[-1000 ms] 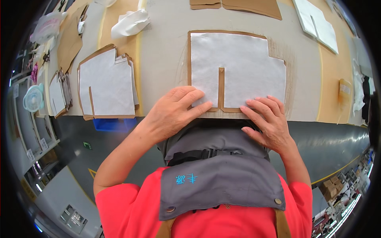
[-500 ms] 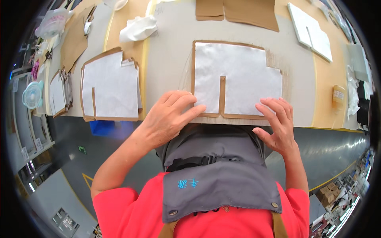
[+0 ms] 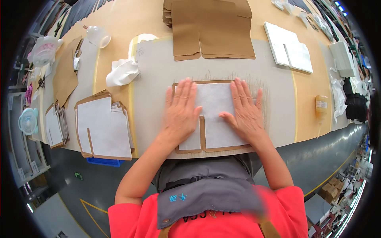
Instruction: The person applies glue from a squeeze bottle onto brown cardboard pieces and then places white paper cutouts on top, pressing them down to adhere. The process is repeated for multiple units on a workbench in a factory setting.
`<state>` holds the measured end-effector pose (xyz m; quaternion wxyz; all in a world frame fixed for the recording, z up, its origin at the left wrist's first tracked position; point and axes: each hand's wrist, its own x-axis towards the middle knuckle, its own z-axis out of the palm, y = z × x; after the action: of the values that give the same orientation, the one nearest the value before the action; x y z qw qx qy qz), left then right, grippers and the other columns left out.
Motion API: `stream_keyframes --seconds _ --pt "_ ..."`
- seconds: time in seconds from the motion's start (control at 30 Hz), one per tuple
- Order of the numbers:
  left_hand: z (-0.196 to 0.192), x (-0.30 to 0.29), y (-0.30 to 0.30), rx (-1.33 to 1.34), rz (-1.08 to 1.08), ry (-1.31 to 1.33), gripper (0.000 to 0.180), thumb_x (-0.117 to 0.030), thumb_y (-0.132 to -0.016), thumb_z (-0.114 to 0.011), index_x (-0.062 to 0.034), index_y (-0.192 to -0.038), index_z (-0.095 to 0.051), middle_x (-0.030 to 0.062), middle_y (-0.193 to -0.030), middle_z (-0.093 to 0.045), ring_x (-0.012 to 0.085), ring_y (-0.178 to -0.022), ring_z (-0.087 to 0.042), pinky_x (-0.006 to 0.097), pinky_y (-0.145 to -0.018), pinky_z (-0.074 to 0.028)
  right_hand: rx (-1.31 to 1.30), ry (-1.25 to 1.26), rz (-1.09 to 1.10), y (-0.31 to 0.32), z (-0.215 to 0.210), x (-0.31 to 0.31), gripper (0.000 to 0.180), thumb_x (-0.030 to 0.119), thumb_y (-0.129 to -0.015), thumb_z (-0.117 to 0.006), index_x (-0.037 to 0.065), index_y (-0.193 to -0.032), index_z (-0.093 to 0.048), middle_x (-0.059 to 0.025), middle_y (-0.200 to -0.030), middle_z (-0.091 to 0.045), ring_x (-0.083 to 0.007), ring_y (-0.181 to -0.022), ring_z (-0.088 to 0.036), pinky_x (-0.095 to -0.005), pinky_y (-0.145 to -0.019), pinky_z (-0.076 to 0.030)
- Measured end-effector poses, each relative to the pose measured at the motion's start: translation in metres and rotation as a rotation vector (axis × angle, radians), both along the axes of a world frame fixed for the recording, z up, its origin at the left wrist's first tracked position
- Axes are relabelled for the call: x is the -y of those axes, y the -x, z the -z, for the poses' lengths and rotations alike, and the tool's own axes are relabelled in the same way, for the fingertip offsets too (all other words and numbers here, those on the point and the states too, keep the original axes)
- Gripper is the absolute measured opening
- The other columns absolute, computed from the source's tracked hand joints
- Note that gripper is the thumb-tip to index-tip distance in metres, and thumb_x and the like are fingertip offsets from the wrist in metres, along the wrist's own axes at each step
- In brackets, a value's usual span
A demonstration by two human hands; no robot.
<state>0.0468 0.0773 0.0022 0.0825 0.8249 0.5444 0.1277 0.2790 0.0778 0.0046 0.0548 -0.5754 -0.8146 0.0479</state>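
In front of me on the table lies a white sheet (image 3: 214, 99) with a notched corner and a slit at its near edge. It rests on a slightly larger brown piece (image 3: 203, 131), whose border shows around it and through the slit. My left hand (image 3: 181, 111) lies flat on the left part of the sheet, fingers stretched toward the far edge. Flat on the right part is my right hand (image 3: 247, 111), its fingers a little spread and its thumb out toward the middle. The hands hide much of the sheet's sides.
A stack of brown pieces (image 3: 214, 31) lies at the far side. At the left sits a stack of white-and-brown pieces (image 3: 104, 127); at the far right, white slit pieces (image 3: 287, 47). A yellowish bottle (image 3: 321, 105) stands right, crumpled white material (image 3: 123, 72) left.
Both hands have moved from the sheet's near edge and corners up onto its surface and now lie flat. The head view has shifted, showing more of the table's far side.
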Motion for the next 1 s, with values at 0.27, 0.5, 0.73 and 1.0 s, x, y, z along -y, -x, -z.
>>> stream_keyframes --seconds 0.27,0.5,0.73,1.0 --pt "-0.024 0.025 0.015 -0.113 -0.105 0.087 0.072 -0.038 -0.100 -0.046 0.0011 -0.155 -0.020 0.0183 -0.164 -0.016 0.0308 -0.153 -0.012 0.054 -0.121 0.000 0.018 0.032 0.143 -0.026 -0.021 0.031 0.094 0.073 -0.091 -0.035 0.009 -0.158 -0.019 -0.0080 -0.165 -0.019 -0.0259 -0.153 -0.011 -0.0584 -0.118 0.009" --pt "-0.024 0.051 0.030 -0.165 -0.100 0.160 0.077 -0.050 -0.101 -0.041 -0.0021 -0.157 -0.018 0.0150 -0.165 -0.013 0.0289 -0.154 -0.007 0.060 -0.118 0.004 0.179 0.125 0.090 -0.018 -0.035 0.047 0.095 0.076 -0.087 -0.036 0.013 -0.158 -0.024 -0.0037 -0.164 -0.021 -0.0252 -0.153 -0.011 -0.0603 -0.118 0.006" --pt "-0.015 0.079 0.035 -0.192 0.141 0.201 0.085 -0.061 -0.096 -0.039 -0.0064 -0.158 -0.017 0.0115 -0.166 -0.012 0.0271 -0.154 -0.006 0.060 -0.119 0.004 0.022 0.261 -0.417 0.015 -0.029 0.088 0.091 0.075 -0.085 -0.040 0.017 -0.155 -0.033 -0.0027 -0.162 -0.027 -0.0253 -0.151 -0.020 -0.0613 -0.119 0.002" --pt "-0.021 0.061 0.011 -0.014 0.287 0.094 0.085 -0.065 -0.093 -0.043 -0.0081 -0.155 -0.028 0.0100 -0.162 -0.024 0.0242 -0.152 -0.017 0.054 -0.122 -0.004 -0.280 -0.023 -0.123 -0.018 -0.044 -0.020 0.063 0.043 -0.090 -0.065 0.009 -0.140 -0.050 -0.0095 -0.149 -0.045 -0.0303 -0.138 -0.040 -0.0533 -0.113 -0.027"
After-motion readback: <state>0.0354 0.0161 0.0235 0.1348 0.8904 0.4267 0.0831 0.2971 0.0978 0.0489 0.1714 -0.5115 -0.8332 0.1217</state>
